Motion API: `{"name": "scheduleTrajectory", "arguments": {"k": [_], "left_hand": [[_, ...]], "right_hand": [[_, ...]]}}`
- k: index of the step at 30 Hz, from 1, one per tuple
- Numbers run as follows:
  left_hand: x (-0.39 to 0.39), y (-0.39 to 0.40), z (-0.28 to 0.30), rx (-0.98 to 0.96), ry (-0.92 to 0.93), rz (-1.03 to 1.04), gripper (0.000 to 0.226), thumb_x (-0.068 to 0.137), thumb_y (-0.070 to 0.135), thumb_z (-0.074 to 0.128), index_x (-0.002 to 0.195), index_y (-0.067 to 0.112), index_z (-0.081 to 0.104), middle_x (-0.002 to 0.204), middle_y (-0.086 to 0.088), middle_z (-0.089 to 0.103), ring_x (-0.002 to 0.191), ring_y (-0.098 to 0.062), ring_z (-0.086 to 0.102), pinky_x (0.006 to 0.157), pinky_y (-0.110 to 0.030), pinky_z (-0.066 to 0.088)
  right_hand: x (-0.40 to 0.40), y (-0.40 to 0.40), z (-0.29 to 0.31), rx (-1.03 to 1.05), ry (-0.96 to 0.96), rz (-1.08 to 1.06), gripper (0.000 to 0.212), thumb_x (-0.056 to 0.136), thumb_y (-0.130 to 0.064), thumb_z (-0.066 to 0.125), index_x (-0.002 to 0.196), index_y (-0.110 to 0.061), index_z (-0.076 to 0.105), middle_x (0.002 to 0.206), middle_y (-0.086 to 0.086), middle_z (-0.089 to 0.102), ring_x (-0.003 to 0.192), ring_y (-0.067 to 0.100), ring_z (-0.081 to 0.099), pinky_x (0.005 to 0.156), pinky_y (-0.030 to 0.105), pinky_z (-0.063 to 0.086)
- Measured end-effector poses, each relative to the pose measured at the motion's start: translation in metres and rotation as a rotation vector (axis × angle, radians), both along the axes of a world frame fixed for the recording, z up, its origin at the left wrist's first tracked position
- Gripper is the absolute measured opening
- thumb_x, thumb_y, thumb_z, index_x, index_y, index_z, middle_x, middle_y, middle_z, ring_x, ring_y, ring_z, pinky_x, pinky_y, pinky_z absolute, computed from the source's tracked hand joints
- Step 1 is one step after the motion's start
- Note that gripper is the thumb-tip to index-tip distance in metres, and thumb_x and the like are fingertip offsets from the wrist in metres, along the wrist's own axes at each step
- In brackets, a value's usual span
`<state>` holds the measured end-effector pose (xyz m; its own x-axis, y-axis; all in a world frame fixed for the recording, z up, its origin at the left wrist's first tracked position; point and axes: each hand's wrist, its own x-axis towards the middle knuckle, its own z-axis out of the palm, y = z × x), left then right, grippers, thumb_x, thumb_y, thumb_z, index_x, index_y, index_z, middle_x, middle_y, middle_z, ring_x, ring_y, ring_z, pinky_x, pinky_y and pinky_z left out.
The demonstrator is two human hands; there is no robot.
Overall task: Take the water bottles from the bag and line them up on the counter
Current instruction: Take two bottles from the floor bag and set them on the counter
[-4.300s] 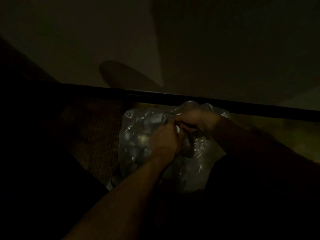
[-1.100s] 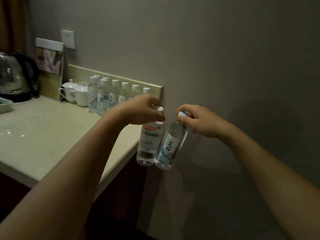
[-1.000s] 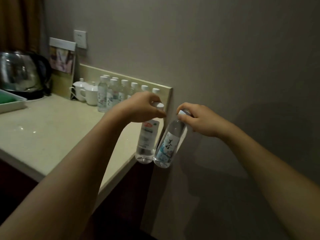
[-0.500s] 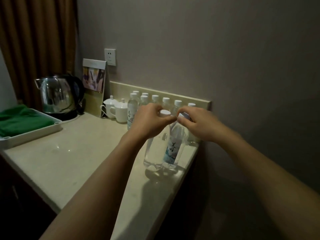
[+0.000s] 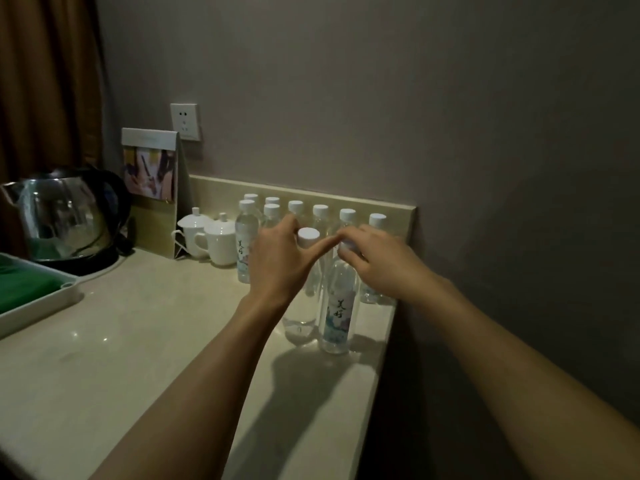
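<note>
two water bottles stand upright on the pale counter [image 5: 145, 344], close to its right edge and nearer to the person than the others. they stand side by side and touch or almost touch. the left bottle [image 5: 300, 320] is clear with a white cap, and the left hand [image 5: 282, 261] is at its top. the fingers of that hand are spread out and loose, with the thumb reaching right past the cap, so the hand is not squeezing the bottle. the right bottle [image 5: 338, 317] has a label with blue and pink colours and dark writing. the right hand [image 5: 375, 261] sits over its top, with fingers curled around the cap so the cap is mostly hidden. the two hands touch each other at the fingertips above the bottles. behind them, a row of bottles [image 5: 320, 216] with white caps stands along the low back ledge at the far side of the counter, and two more stand just in front of the left end of that row. left of the bottles are two white cups with lids [image 5: 211, 237]. behind the cups a folded card with a picture [image 5: 150, 174] stands up. a wall socket [image 5: 185, 121] is above it. far left is a shiny kettle [image 5: 65, 216], and a white tray [image 5: 38, 306] with something green in it sits at the left edge. a brown curtain [image 5: 45, 81] hangs at the far left.
</note>
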<state>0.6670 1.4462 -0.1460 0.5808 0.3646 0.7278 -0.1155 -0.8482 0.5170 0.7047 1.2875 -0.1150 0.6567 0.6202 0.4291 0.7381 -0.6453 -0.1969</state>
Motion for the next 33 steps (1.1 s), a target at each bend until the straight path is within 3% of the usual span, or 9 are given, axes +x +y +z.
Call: {"name": "scheduleTrajectory", "arguments": {"k": [5,10,15,20,23,26,29,33], "left_hand": [[0.024,0.019,-0.017,0.012,-0.083,0.067,0.065,0.071,0.082,0.05,0.07,0.018,0.046,0.058,0.01,0.037,0.055,-0.012,0.039,0.049,-0.027,0.031],[0.049,0.039,-0.026,-0.153,-0.101,-0.006,0.063,0.072,0.081,0.051,0.076,0.018,0.046,0.082,0.003,0.044,0.075,-0.015,0.041,0.061,-0.026,0.031],[0.057,0.042,-0.04,-0.408,-0.083,-0.331,0.062,0.08,0.079,0.04,0.098,0.021,0.053,0.091,0.001,0.058,0.082,-0.018,0.057,0.073,-0.04,0.053],[0.056,0.051,-0.053,-0.61,-0.046,-0.629,0.054,0.08,0.076,0.047,0.087,0.024,0.058,0.077,-0.006,0.067,0.072,-0.028,0.067,0.068,-0.052,0.057],[0.056,0.052,-0.057,-0.617,-0.093,-0.64,0.056,0.08,0.077,0.046,0.084,0.021,0.057,0.073,-0.006,0.064,0.069,-0.029,0.064,0.065,-0.054,0.055],[0.059,0.051,-0.06,-0.618,-0.092,-0.624,0.054,0.079,0.08,0.045,0.09,0.027,0.055,0.076,0.002,0.065,0.07,-0.021,0.066,0.066,-0.052,0.056],[0.058,0.05,-0.065,-0.585,-0.085,-0.61,0.056,0.08,0.08,0.044,0.102,0.028,0.05,0.089,0.006,0.065,0.082,-0.015,0.065,0.074,-0.047,0.056],[0.054,0.058,-0.072,-0.364,-0.004,-0.53,0.06,0.08,0.078,0.042,0.113,0.028,0.048,0.102,0.01,0.061,0.09,-0.009,0.06,0.076,-0.037,0.056]], "right_hand": [[0.009,0.018,-0.005,0.065,0.031,-0.046,0.027,0.099,-0.034,0.043,0.123,-0.029,0.053,0.112,-0.007,0.056,0.101,0.01,0.053,0.087,0.031,0.047],[0.016,0.046,-0.01,0.12,0.051,-0.098,0.029,0.099,-0.034,0.043,0.127,-0.03,0.051,0.118,-0.006,0.056,0.107,0.013,0.054,0.091,0.032,0.046],[0.012,0.061,-0.015,0.144,-0.004,-0.187,0.031,0.1,-0.034,0.04,0.13,-0.03,0.048,0.124,-0.007,0.054,0.104,0.006,0.052,0.091,0.034,0.045],[0.006,0.067,-0.038,0.285,0.101,-0.287,0.06,0.09,-0.048,0.053,0.143,-0.033,0.029,0.139,-0.005,0.05,0.12,0.014,0.053,0.098,0.04,0.047],[0.007,0.078,-0.058,0.549,0.246,-0.344,0.07,0.079,-0.057,0.063,0.138,-0.033,0.035,0.121,-0.009,0.059,0.113,0.01,0.057,0.096,0.043,0.05],[0.005,0.081,-0.073,0.66,0.308,-0.407,0.07,0.071,-0.068,0.059,0.129,-0.032,0.044,0.102,-0.011,0.067,0.096,0.007,0.066,0.088,0.044,0.055],[-0.002,0.077,-0.096,0.646,0.335,-0.43,0.073,0.064,-0.068,0.064,0.126,-0.036,0.043,0.1,-0.012,0.068,0.093,0.006,0.068,0.084,0.038,0.058],[-0.001,0.067,-0.118,0.48,0.459,-0.402,0.064,0.067,-0.047,0.079,0.118,-0.036,0.042,0.101,-0.013,0.062,0.098,0.008,0.066,0.087,0.037,0.057]]}}
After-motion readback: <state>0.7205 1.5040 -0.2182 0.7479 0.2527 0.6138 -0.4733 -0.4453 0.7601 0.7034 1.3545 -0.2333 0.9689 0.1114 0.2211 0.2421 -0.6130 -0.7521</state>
